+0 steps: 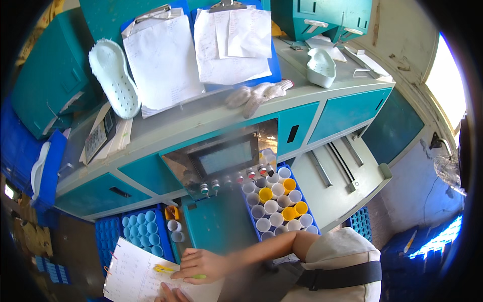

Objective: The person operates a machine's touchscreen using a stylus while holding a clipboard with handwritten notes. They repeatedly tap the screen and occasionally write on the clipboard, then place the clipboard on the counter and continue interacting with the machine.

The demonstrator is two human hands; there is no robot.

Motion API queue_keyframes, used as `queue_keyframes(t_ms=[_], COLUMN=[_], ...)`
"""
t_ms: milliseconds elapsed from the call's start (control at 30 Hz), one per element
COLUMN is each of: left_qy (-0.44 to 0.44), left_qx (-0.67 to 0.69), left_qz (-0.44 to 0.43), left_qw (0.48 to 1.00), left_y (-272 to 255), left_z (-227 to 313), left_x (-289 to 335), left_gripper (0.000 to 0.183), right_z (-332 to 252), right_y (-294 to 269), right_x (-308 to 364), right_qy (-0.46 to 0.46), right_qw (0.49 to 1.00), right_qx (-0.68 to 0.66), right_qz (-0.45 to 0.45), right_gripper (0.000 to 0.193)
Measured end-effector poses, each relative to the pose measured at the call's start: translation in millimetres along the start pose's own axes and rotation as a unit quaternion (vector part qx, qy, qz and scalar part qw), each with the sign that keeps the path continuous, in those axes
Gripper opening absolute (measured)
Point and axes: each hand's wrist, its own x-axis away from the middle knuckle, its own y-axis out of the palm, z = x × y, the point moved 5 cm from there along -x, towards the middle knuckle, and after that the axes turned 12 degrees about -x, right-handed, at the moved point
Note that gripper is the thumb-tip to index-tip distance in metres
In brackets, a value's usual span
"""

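A white ring-bound notebook (132,274) with handwriting lies open at the lower left. My right hand (204,266) rests over its page, fingers closed round a slim green pen (199,277) that is mostly hidden beneath them. Beside the right fingertips is a small yellow object (163,269), its kind hard to make out. At the bottom edge of the picture my left hand (173,294) lies on the same page with its fingers stretched out, partly cut off by the frame.
Behind stands a teal machine bench with a control screen (226,155). On it are clipboards of papers (163,60), pale shoe soles (114,78), gloves (259,95) and a calculator (95,141). Blue crates hold white and yellow cups (270,206) and light-blue cups (143,229).
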Motion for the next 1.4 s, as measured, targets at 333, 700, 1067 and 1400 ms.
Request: queue_keyframes(t_ms=[333,700,1067,1400], left_qy=[0.021,-0.040,-0.067,-0.067], left_qx=[-0.006,0.011,0.046,0.071], left_qz=[0.080,0.018,0.107,0.065], left_qw=[0.997,0.999,0.991,0.993], left_y=[-45.8,-4.0,-21.0,-15.3], left_z=[13.5,-2.9,0.4,-0.9], left_x=[-26.3,9.5,3.3,4.2], left_gripper=[0.039,0.053,0.048,0.051], right_z=[-1.5,1.8,-3.0,-3.7], right_y=[0.3,-4.6,-7.5,-8.1], right_x=[1.3,-4.5,-16.0,-16.3], right_qy=[-0.004,-0.015,0.039,0.039], right_qw=[1.000,0.992,0.995,0.995], right_qx=[-0.010,0.109,0.057,0.055], right_qz=[0.004,-0.061,-0.071,-0.075], right_gripper=[0.030,0.040,0.037,0.036])
